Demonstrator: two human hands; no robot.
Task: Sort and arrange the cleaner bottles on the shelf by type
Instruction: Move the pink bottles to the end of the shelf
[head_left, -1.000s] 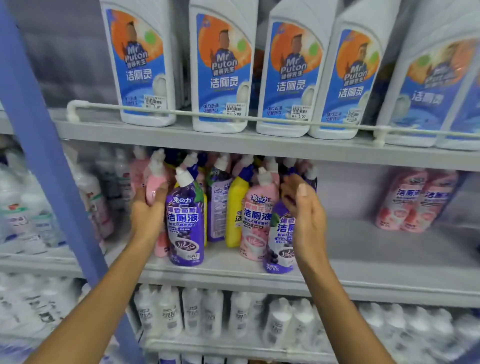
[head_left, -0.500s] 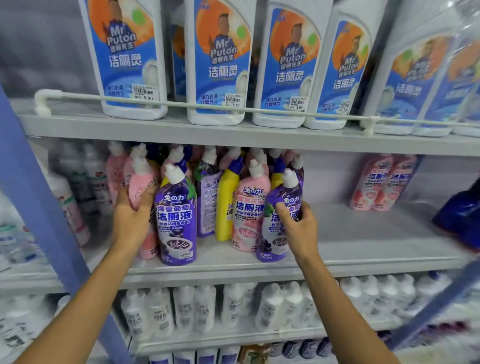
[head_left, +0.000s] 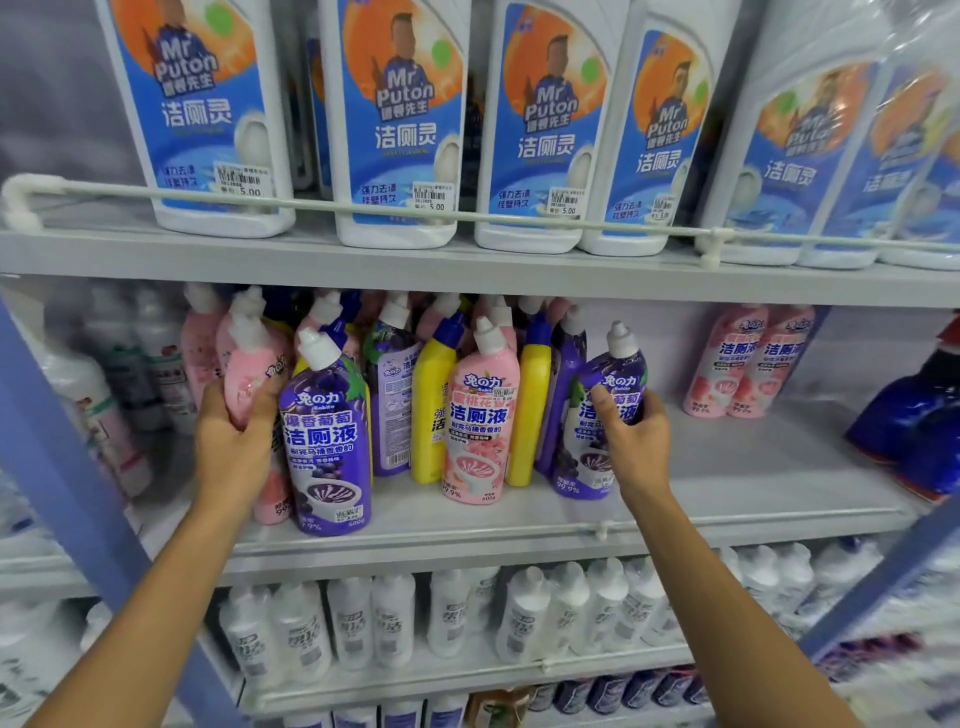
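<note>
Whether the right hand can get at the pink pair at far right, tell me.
Probably yes: the shelf between them is bare, and nothing stands before the pink pair. But the right hand grips a purple bottle, which it would have to set down first.

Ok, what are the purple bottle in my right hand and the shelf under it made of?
Purple bottle in the right hand: likely plastic, wrapped in glossy printed film that catches light; white cap looks matte plastic. Shelf: probably painted metal, pale grey, smooth, thin front edge; can't be sure.
</note>
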